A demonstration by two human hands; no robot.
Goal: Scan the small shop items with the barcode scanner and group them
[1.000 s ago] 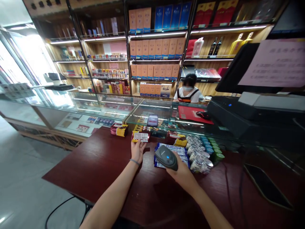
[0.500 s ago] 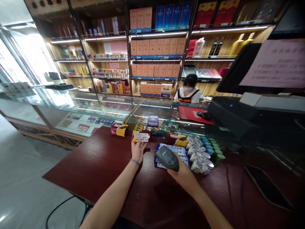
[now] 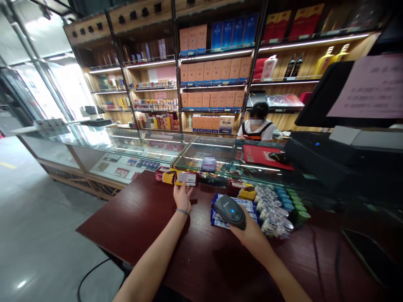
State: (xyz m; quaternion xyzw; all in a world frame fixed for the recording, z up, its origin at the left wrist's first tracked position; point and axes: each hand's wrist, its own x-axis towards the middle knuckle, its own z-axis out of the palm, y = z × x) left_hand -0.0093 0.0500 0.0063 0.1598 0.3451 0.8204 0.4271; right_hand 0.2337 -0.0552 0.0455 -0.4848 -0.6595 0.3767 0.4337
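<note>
My left hand [image 3: 182,198] is closed on the lower edge of a red and yellow chocolate bar [image 3: 187,178], its white barcode label facing me. In my right hand [image 3: 250,226] is a dark grey barcode scanner [image 3: 230,211] with a small blue light on top, its head tilted toward the bar but apart from it. Blue and white packets [image 3: 217,219] lie under the scanner, partly hidden by it. Left of the held bar is a stack of similar bars [image 3: 165,175]; another stack [image 3: 242,189] sits to its right.
Silver-lidded jars [image 3: 272,209] and green-lidded tubes [image 3: 297,205] stand right of the packets on the brown table [image 3: 126,222]. Behind runs a glass counter [image 3: 151,144], where a person [image 3: 256,126] sits. A monitor [image 3: 327,92] and a phone-like dark slab [image 3: 368,256] are at right.
The view has shifted, so the scene sits further right and lower. A blue light now shows on the scanner. The held bar appears closer to the left stack; both hands keep their holds.
</note>
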